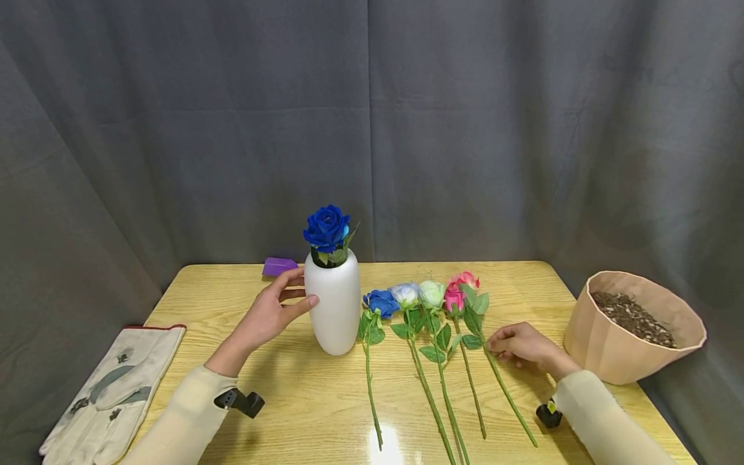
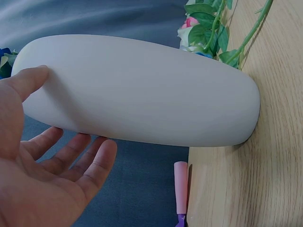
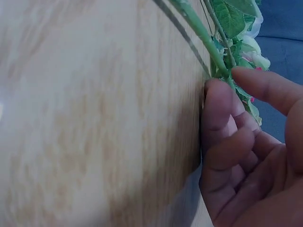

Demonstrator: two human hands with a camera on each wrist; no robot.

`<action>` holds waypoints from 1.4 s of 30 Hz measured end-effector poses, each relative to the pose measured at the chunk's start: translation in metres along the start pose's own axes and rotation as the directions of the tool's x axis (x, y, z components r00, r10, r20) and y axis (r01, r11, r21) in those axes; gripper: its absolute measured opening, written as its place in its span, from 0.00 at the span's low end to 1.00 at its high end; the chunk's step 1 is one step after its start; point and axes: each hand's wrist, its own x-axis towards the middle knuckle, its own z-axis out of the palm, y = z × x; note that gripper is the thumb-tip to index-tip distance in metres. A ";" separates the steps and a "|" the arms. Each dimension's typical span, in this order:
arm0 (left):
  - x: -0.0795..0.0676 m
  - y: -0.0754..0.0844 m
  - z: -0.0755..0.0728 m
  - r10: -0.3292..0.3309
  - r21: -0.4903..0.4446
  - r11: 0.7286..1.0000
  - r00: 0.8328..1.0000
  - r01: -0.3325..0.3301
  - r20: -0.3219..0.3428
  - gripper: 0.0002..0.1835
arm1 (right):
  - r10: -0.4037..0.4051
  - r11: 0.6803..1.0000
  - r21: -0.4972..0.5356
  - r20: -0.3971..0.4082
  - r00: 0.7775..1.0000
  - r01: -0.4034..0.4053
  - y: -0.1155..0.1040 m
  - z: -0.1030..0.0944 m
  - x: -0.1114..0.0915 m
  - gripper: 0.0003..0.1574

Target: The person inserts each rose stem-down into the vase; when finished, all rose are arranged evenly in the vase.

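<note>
In the head view a white vase (image 1: 334, 310) stands upright, a deep blue rose (image 1: 327, 228) in its mouth. My left hand (image 1: 278, 310) holds the vase's left side, thumb across the front and fingers reaching round the edge; the left wrist view shows the thumb (image 2: 35, 78) near its upper end. On the table, my right hand (image 1: 523, 343) pinches the green stem (image 3: 208, 42) of the rightmost rose, a coral-pink one (image 1: 468, 279), between thumb and forefinger, just below its leaves. Left of it lie a pink rose (image 1: 454, 298), a pale green one (image 1: 431, 294), a white-lilac one (image 1: 405, 294) and a blue one (image 1: 381, 302).
A peach-coloured pot (image 1: 599, 336) with soil (image 1: 633, 316) stands at the table's right edge. White work gloves (image 1: 116, 381) lie at the left edge. Behind the vase is a small purple shovel (image 1: 278, 266), its pink handle (image 2: 181, 187) visible in the left wrist view. Grey curtain hangs behind.
</note>
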 end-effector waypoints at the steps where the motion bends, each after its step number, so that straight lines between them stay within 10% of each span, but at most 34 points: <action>1: 0.000 0.000 0.000 0.000 0.000 1.000 1.000 0.000 0.000 0.38 | 0.003 1.000 -0.013 -0.006 1.000 -0.004 0.000 0.000 0.000 0.15; 20: -0.001 0.002 0.000 0.005 -0.001 1.000 1.000 -0.005 -0.003 0.38 | 0.046 0.990 -0.131 -0.052 0.998 -0.053 -0.007 0.006 0.000 0.14; 42: -0.001 0.002 -0.001 0.003 -0.012 1.000 1.000 -0.003 0.003 0.38 | 0.038 0.999 -0.005 -0.037 0.999 -0.039 -0.010 -0.002 -0.002 0.13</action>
